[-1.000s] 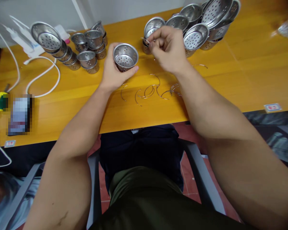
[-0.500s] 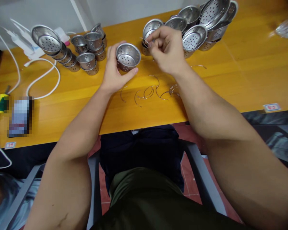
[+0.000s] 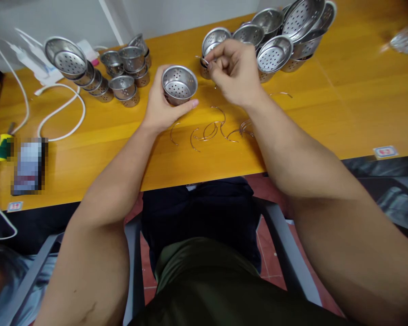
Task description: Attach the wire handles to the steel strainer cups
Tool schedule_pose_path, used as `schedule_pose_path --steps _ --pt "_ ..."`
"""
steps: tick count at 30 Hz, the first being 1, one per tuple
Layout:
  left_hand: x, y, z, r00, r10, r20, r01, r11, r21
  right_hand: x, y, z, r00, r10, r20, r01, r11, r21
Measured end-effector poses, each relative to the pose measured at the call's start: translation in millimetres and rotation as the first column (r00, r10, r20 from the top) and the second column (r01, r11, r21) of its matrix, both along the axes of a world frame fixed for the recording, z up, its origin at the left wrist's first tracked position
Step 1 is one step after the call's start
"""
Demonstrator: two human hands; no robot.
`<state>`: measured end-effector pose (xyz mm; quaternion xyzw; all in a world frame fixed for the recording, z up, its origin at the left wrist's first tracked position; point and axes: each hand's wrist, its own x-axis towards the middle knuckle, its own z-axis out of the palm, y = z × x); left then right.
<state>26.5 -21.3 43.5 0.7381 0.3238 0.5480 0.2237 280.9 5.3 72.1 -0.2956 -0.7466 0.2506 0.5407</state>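
My left hand (image 3: 158,106) is wrapped round a small perforated steel strainer cup (image 3: 179,84), holding it just above the yellow wooden table (image 3: 343,108) with its mouth facing me. My right hand (image 3: 234,72) hovers to the right of the cup, fingers pinched on a thin curved wire handle (image 3: 203,59) whose tip sticks out to the left. Below both hands several loose wire handles (image 3: 214,129) lie scattered on the table.
A heap of strainer cups (image 3: 285,31) is at the back right, more stacked cups (image 3: 129,68) and a row of nested ones (image 3: 71,61) at the back left. A white cable (image 3: 59,108), a screwdriver (image 3: 0,147) and a blurred object (image 3: 29,165) lie at the left.
The cup in my left hand tipped and shifted slightly. My right hand stayed close by, working the wire between its fingers.
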Motion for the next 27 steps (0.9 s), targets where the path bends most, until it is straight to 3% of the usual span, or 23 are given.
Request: schedule_pose_path --steps 6,11,17,22,27 --pt "-4 3 -7.0 0.995 -0.094 0.03 0.091 0.992 0.09 -3 1 -2.8 0.996 0.052 -0.069 -0.048 0.997 0.054" --pt "-2 3 -8.4 0.997 0.008 -0.079 0.003 0.992 0.128 -2 1 -3.0 0.997 0.049 -0.065 -0.046 0.998 0.053" --pt "-6 15 -15.3 0.998 0.04 -0.046 -0.033 0.991 0.132 2 4 -6.4 1.0 0.026 -0.015 -0.025 0.998 0.054" --pt "-5 8 -6.5 0.999 -0.043 -0.023 0.044 0.997 0.062 0 2 -7.1 0.999 0.05 -0.012 -0.049 0.996 0.073" --pt "-8 7 -2.5 0.995 0.062 -0.076 -0.053 0.993 0.107 -2 1 -5.0 0.996 0.086 -0.037 -0.082 0.992 0.099"
